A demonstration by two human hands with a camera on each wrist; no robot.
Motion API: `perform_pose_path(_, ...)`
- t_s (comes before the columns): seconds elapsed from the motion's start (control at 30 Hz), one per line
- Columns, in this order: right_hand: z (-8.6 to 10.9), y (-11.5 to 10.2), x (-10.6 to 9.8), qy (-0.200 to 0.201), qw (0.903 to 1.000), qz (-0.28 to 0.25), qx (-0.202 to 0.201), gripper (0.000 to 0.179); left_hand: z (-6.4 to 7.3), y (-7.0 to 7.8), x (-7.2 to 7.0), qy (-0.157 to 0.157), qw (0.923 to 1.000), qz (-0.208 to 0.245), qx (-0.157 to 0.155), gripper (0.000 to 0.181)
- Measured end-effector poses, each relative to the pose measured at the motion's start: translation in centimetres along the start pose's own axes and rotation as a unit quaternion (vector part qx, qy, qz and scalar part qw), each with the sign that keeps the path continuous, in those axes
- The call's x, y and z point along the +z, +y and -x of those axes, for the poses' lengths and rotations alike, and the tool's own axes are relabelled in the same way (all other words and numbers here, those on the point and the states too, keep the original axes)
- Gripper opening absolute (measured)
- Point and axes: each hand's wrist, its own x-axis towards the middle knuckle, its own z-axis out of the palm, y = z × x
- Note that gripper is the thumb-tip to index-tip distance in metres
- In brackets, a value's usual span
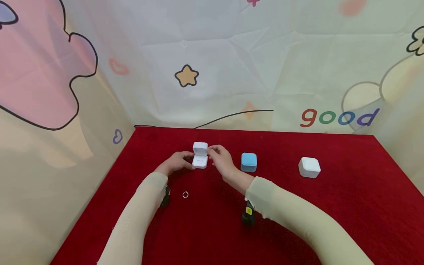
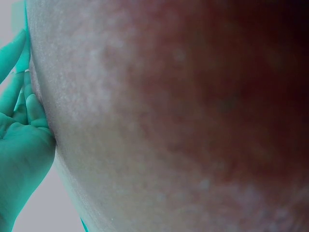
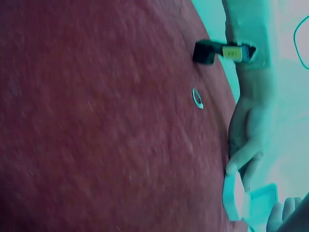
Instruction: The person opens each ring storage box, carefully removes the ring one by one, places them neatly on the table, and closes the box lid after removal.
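A small white ring box (image 1: 200,162) stands open on the red cloth, its lid raised and its pale insert facing me. My left hand (image 1: 177,162) grips the base from the left, thumb near the front corner and fingers farther back. At the lid's right edge, my right hand (image 1: 223,162) has thumb and forefinger bent in on it. A silver ring (image 1: 185,194) lies on the cloth nearer to me; the right wrist view also shows the ring (image 3: 197,98). Blurred cloth fills most of the left wrist view, with part of the left hand (image 2: 24,140) at its edge.
A closed light-blue box (image 1: 248,162) stands right of my right hand, and a closed white box (image 1: 309,167) sits farther right. Red cloth (image 1: 351,206) covers the table. Behind it hangs a printed curtain (image 1: 228,81). Dark wrist cameras (image 1: 248,215) hang below my sleeves.
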Motion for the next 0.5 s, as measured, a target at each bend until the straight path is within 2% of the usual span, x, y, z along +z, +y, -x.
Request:
perform_pose_path(0.23, -1.7, -0.2, -0.6, -0.004, 0.9995, -0.010, 0.028, 0.052, -0.1, -0.1, -0.1, 0.001, 1.0000, -0.004, -0.004, 0.067)
perform_pose_path(0.5, -3.6, 0.2, -1.2, 0.000, 0.9988, -0.006, 0.048, 0.056, 0.2, 0.2, -0.2, -0.005, 0.9999, 0.014, -0.008, 0.067)
